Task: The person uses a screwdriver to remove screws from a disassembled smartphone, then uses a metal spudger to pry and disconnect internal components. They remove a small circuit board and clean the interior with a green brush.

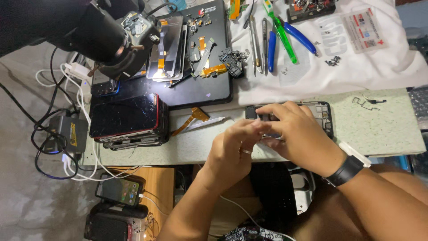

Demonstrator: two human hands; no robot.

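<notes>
My right hand (296,134) is curled over the opened phone (322,117) lying near the front edge of the workbench (383,129), fingers arched down onto its back end and pinching something small there, though my own knuckles hide exactly what. My left hand (234,149), ring on one finger, comes in from the front edge and meets it, fingertips pressed together on the same spot, so both hands are closed in a fine grip on the phone's insides rather than lying loose. The phone sits flat with its frame showing past my right fingers toward the bench's right end. I judge the main risk is a slip: with both hands crowded on one point, too much force could tear a thin ribbon or pop a part loose, and it could skitter off the front edge into my lap. The orange flex cable (191,118) and white spudger (209,121) lie just left of my hands, easy to knock with my left wrist. Farther left, the stack of phones (127,118) sits at the bench's left front corner, close to the drop. Toward the back edge, the blue-handled pliers (273,47), green-handled cutters (285,40) and tiny loose screws (332,61) on the white cloth (356,67) could scatter if I jolt the bench
</notes>
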